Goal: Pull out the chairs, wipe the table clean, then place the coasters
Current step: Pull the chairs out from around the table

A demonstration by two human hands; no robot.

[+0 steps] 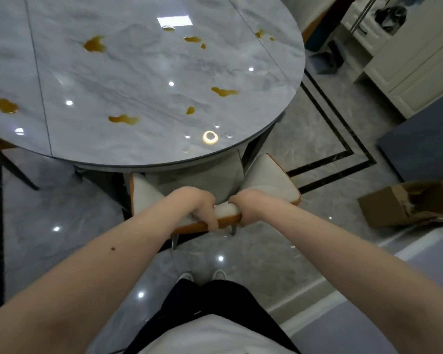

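- A glossy grey marble-look floor with a black inlaid border runs under a round, marble-patterned table; an opened cardboard box lies on the floor to the right, and pale cabinets stand beyond it.
- The tabletop carries scattered amber spills, some near the middle and others toward the near edge, so the wiping is not yet done. No cloth or coasters show in view.
- A white-cushioned chair with an orange-brown rim sits tucked at the near edge of the table, its seat partly under the top and its curved backrest toward the person.
- The left hand and the right hand sit close together on the top edge of the backrest, fingers curled over it in a firm grip on each side of centre.
- The chair looks rigid and moderately heavy, with slim metal legs; on this polished floor it should slide rather than need lifting.
- The padded top may give slightly under the fingers, but the hard rim below offers a secure hold. Gripping the backrest top with both hands seems the right place for a straight pull toward the body.
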